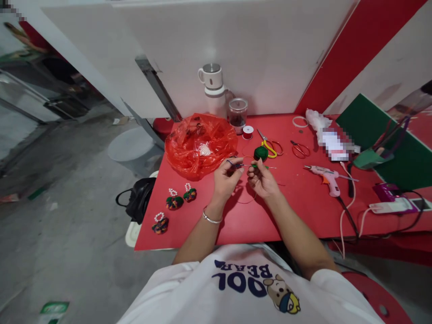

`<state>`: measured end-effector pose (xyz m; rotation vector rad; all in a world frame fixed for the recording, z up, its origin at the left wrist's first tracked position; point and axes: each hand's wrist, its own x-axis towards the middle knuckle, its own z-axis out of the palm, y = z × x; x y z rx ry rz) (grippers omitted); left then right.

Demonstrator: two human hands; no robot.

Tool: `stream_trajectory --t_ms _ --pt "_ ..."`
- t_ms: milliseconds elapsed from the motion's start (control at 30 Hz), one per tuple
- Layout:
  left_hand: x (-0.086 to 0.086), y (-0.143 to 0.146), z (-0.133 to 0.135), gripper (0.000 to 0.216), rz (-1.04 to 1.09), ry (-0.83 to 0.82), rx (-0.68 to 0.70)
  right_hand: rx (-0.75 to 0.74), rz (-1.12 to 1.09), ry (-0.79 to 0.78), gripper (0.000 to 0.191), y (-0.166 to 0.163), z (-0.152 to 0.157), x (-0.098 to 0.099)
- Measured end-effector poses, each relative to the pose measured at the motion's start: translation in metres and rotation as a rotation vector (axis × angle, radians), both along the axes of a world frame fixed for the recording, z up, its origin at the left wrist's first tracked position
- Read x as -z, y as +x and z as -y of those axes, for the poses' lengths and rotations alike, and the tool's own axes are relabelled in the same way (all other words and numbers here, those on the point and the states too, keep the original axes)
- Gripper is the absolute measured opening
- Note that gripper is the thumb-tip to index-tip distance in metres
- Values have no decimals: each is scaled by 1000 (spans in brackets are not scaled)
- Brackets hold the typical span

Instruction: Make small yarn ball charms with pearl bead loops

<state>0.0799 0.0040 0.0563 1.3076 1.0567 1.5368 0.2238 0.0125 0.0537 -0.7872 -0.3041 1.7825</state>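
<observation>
My left hand (228,179) pinches a small dark piece of yarn work (233,165), mostly hidden by the fingers. Close on its right, my right hand (264,181) is closed round a thin metal crochet hook with a green grip (263,167); its left end reaches toward the yarn work. Just beyond the right hand lies a ball of dark green yarn (260,153). A thin red cord (248,202) loops on the table below the hands. Toward the left edge rest several small dark multicoloured yarn pieces with white bead loops, among them one yarn piece (174,203).
An orange-red plastic bag (199,146) holding white beads spreads at the back left. Behind are a jar (238,114), a red spool (247,132), yellow-handled scissors (269,146) and red-handled pliers (300,149). A pink glue gun (327,177) and cables lie on the right.
</observation>
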Motion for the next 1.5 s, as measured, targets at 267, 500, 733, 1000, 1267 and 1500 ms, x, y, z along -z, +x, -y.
stream_trajectory --t_ms 267,500,733,1000,1267,1500 --pt "0 5 1 35 166 -106 54 2 -47 -39 35 -1 -1 -1" --pt "-2 4 3 38 150 -108 57 14 -51 -57 36 -1 -1 -3" --pt "-1 2 3 38 -17 -2 -38 16 -10 -25 35 -1 -1 -5" --pt "3 4 1 38 71 -64 3 23 -4 -47 33 -2 1 -9" --pt "0 7 1 48 127 -129 -18 21 -10 -58 33 -4 0 -9" --pt "-1 5 0 65 178 -200 39 26 67 2 33 -5 1 -4"
